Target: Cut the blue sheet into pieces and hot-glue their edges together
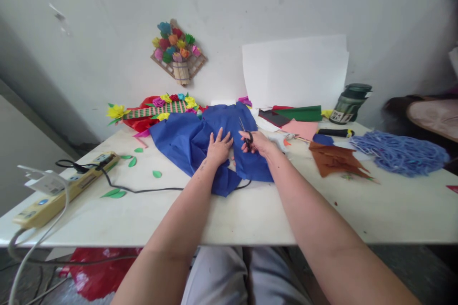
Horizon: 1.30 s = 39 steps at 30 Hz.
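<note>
Blue fabric [179,140] lies rumpled across the middle of the white table, with a slit-like gap near its front edge. My left hand [219,148] rests flat on it, fingers spread. Just to the right, my right hand [255,143] grips a pair of scissors [248,139] by the dark handles. The blades point up and away over the cloth; whether they touch it I cannot tell. A black cord runs under the fabric's front part.
A power strip [67,190] with plugs stands at the left, near several green paper leaves [156,174]. Decorated flowers [171,105] lie behind. To the right are brown cloth [336,157], a blue yarn bundle [400,152], a glue gun [334,132] and a dark bottle [349,105].
</note>
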Motion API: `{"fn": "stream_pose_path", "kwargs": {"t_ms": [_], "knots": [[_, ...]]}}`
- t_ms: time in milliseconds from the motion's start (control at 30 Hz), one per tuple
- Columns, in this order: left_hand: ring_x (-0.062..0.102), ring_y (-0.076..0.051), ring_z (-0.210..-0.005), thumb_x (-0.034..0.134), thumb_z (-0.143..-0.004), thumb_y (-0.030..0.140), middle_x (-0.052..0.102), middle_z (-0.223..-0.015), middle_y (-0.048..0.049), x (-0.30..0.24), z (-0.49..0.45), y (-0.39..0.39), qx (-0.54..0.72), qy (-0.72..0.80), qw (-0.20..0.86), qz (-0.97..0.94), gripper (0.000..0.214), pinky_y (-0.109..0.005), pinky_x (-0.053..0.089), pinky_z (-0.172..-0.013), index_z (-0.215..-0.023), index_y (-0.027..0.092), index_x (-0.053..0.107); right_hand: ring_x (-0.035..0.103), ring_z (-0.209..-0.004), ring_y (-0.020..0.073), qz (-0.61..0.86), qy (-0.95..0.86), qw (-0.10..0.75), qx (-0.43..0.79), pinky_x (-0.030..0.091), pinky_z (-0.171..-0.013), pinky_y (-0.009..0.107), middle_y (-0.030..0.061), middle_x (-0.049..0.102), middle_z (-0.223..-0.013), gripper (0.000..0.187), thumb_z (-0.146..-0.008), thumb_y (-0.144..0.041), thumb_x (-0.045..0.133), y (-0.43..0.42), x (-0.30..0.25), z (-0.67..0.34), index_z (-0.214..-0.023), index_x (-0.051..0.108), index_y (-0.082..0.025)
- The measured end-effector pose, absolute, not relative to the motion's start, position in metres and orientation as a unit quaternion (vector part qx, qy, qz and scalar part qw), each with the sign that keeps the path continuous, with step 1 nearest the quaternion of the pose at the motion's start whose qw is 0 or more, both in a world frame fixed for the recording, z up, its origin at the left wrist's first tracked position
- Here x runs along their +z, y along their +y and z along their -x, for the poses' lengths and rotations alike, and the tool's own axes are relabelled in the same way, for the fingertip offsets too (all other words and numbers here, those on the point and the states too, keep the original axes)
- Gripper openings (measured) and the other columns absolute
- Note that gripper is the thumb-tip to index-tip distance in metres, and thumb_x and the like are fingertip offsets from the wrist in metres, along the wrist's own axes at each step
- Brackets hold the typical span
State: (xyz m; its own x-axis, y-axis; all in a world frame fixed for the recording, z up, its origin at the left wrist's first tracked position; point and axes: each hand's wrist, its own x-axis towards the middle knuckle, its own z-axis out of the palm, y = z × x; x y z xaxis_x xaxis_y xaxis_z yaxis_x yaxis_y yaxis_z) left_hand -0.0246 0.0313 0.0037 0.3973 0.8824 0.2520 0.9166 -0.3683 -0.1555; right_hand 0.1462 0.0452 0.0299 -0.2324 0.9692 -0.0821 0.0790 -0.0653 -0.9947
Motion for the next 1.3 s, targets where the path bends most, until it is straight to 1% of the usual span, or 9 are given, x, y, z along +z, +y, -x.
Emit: {"fn": "stream_pose_path", "kwargs": {"t_ms": [233, 400, 500, 633, 733, 867, 1000, 1133, 1300], "knots": [[0.003, -0.028, -0.136, 0.047, -0.079, 0.029, 0.033, -0.142, -0.0028, 0.004, 0.023, 0.028, -0.075, -0.522, 0.146, 0.837, 0.046, -0.057, 0.001, -0.105, -0.125, 0.027, 0.048, 0.058, -0.040, 0.0121, 0.479, -0.533, 0.410, 0.564, 0.032, -0.028, 0.015, 0.0063, 0.063, -0.052, 0.034, -0.080, -0.046, 0.056, 0.043, 0.029, -0.144, -0.078, 0.051, -0.013], [0.004, -0.027, -0.136, 0.048, -0.078, 0.031, 0.034, -0.142, -0.0008, 0.004, 0.022, 0.027, -0.083, -0.530, 0.139, 0.832, 0.044, -0.056, 0.003, -0.105, -0.122, 0.029, 0.051, 0.058, -0.040, 0.0125, 0.477, -0.531, 0.414, 0.565, 0.033, -0.028, 0.015, 0.0061, 0.063, -0.051, 0.035, -0.080, -0.047, 0.056, 0.042, 0.029, -0.144, -0.078, 0.051, -0.013], [0.014, -0.024, -0.134, 0.049, -0.075, 0.026, 0.036, -0.140, -0.0018, 0.006, 0.022, 0.027, -0.116, -0.572, 0.115, 0.804, 0.052, -0.052, 0.010, -0.106, -0.127, 0.028, 0.045, 0.058, -0.040, 0.0125, 0.477, -0.536, 0.412, 0.562, 0.032, -0.028, 0.015, 0.0068, 0.063, -0.052, 0.035, -0.079, -0.047, 0.057, 0.042, 0.029, -0.144, -0.078, 0.051, -0.013], [0.034, -0.022, -0.126, 0.050, -0.073, 0.024, 0.046, -0.132, -0.0093, 0.011, 0.023, 0.025, -0.171, -0.655, 0.082, 0.731, 0.068, -0.044, 0.020, -0.105, -0.137, 0.020, 0.028, 0.057, -0.039, 0.0115, 0.476, -0.550, 0.383, 0.569, 0.028, -0.027, 0.015, 0.0078, 0.064, -0.053, 0.036, -0.080, -0.049, 0.054, 0.042, 0.031, -0.146, -0.077, 0.051, -0.013], [0.042, -0.021, -0.121, 0.050, -0.075, 0.029, 0.051, -0.128, -0.0123, 0.012, 0.027, 0.026, -0.168, -0.670, 0.066, 0.720, 0.062, -0.038, 0.027, -0.102, -0.133, 0.015, 0.034, 0.056, -0.038, 0.0116, 0.473, -0.562, 0.334, 0.590, 0.028, -0.027, 0.015, 0.0085, 0.063, -0.052, 0.042, -0.080, -0.054, 0.050, 0.041, 0.035, -0.148, -0.076, 0.052, -0.012], [0.049, -0.020, -0.112, 0.046, -0.079, 0.025, 0.053, -0.126, -0.0102, 0.011, 0.029, 0.030, -0.159, -0.688, 0.066, 0.705, 0.042, -0.031, 0.037, -0.092, -0.120, 0.018, 0.051, 0.057, -0.040, 0.0120, 0.467, -0.575, 0.260, 0.619, 0.030, -0.028, 0.015, 0.0088, 0.063, -0.053, 0.049, -0.079, -0.061, 0.046, 0.037, 0.044, -0.152, -0.074, 0.053, -0.012], [0.057, -0.023, -0.097, 0.040, -0.083, 0.023, 0.065, -0.096, -0.0107, 0.010, 0.028, 0.033, -0.147, -0.695, 0.093, 0.697, 0.028, -0.032, 0.042, -0.082, -0.100, 0.018, 0.062, 0.057, -0.041, 0.0121, 0.461, -0.583, 0.193, 0.640, 0.030, -0.028, 0.015, 0.0086, 0.063, -0.053, 0.052, -0.079, -0.062, 0.043, 0.036, 0.047, -0.155, -0.074, 0.054, -0.012], [0.059, -0.022, -0.089, 0.033, -0.087, 0.022, 0.064, -0.087, -0.0111, 0.011, 0.027, 0.032, -0.160, -0.696, 0.134, 0.687, 0.032, -0.031, 0.043, -0.075, -0.101, 0.018, 0.061, 0.057, -0.042, 0.0121, 0.455, -0.570, 0.188, 0.658, 0.031, -0.030, 0.016, 0.0089, 0.063, -0.055, 0.053, -0.080, -0.063, 0.041, 0.038, 0.045, -0.151, -0.075, 0.054, -0.012], [0.058, -0.022, -0.090, 0.031, -0.087, 0.022, 0.064, -0.085, -0.0100, 0.015, 0.025, 0.028, -0.163, -0.693, 0.162, 0.684, 0.032, -0.031, 0.041, -0.075, -0.098, 0.020, 0.060, 0.057, -0.043, 0.0114, 0.452, -0.534, 0.204, 0.685, 0.031, -0.030, 0.016, 0.0080, 0.062, -0.056, 0.054, -0.080, -0.065, 0.038, 0.040, 0.043, -0.137, -0.073, 0.051, -0.013]]}}
